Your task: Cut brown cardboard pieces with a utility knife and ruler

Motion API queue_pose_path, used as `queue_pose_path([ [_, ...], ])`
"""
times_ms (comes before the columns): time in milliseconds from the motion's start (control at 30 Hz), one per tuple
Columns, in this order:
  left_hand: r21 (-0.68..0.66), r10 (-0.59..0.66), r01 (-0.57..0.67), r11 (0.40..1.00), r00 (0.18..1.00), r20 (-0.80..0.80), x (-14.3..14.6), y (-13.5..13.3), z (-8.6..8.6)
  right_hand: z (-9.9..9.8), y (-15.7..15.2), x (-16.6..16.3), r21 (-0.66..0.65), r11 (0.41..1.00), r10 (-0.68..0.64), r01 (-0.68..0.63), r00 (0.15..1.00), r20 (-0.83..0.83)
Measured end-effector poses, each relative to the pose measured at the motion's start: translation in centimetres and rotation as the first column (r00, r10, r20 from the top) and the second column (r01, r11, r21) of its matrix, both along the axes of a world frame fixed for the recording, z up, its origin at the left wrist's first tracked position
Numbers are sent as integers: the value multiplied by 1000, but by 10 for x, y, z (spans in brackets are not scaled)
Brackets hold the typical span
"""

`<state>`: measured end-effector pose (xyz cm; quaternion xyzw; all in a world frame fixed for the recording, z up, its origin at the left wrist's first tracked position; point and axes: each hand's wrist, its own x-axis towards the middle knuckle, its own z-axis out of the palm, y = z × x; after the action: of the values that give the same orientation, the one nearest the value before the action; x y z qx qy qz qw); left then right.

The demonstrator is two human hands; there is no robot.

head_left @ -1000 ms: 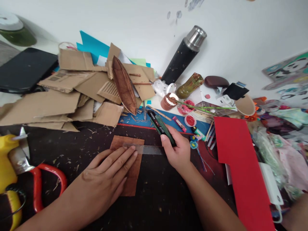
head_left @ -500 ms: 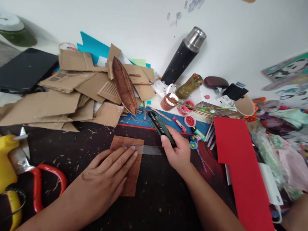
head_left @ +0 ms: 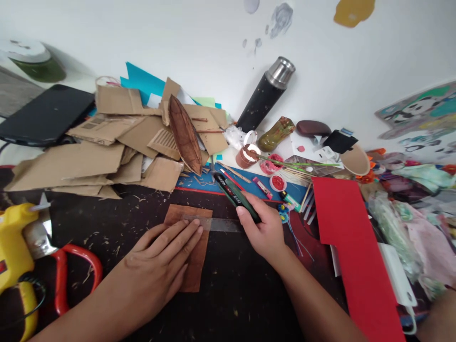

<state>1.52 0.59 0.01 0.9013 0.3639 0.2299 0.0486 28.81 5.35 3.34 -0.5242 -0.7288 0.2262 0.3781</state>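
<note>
My left hand (head_left: 160, 263) lies flat with its fingers stretched out, pressing a clear ruler (head_left: 226, 225) down across a brown-painted piece of card (head_left: 195, 266). Part of the card is hidden under the palm. The ruler's right end passes behind my right hand (head_left: 261, 228), whose fingers are wrapped round a dark green utility knife (head_left: 237, 195). The knife is tilted, its dark end pointing away from me to the upper left, off the card. I cannot make out the blade.
Scissors with red handles (head_left: 62, 280) and a yellow glue gun (head_left: 16, 247) lie at the left. Behind are cardboard scraps (head_left: 85, 161), a brown boat-shaped piece (head_left: 185, 135), a black flask (head_left: 261, 102) and an open paint pot (head_left: 247, 156). Red card (head_left: 349, 237) lies at the right.
The view has tilted up a little, so the things at the back appear lower. Both hands, the ruler and the brown card look almost unmoved; the knife has tipped slightly leftward.
</note>
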Motion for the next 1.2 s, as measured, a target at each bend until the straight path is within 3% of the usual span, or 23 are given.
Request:
queue_pose_path([
  [167, 21, 3, -3, 1000, 1000, 7, 0, 0, -3, 21, -5, 3, -182, 974, 146, -137, 989, 37],
  [300, 34, 6, -6, 999, 1000, 4, 0, -1, -5, 37, -9, 6, -390, 888, 304, -245, 948, 95],
  [400, 40, 10, -10, 999, 1000, 5, 1, -1, -5, 45, -12, 12, -470, 840, 384, -272, 909, 160],
  [800, 11, 22, -23, 1000, 999, 37, 1, -1, -4, 53, -13, 17, -390, 888, 437, -245, 714, 547],
  [1200, 3, 26, -26, 1000, 998, 51, 0, -2, -8, 53, -7, 12, -397, 886, 455, -240, 616, 643],
])
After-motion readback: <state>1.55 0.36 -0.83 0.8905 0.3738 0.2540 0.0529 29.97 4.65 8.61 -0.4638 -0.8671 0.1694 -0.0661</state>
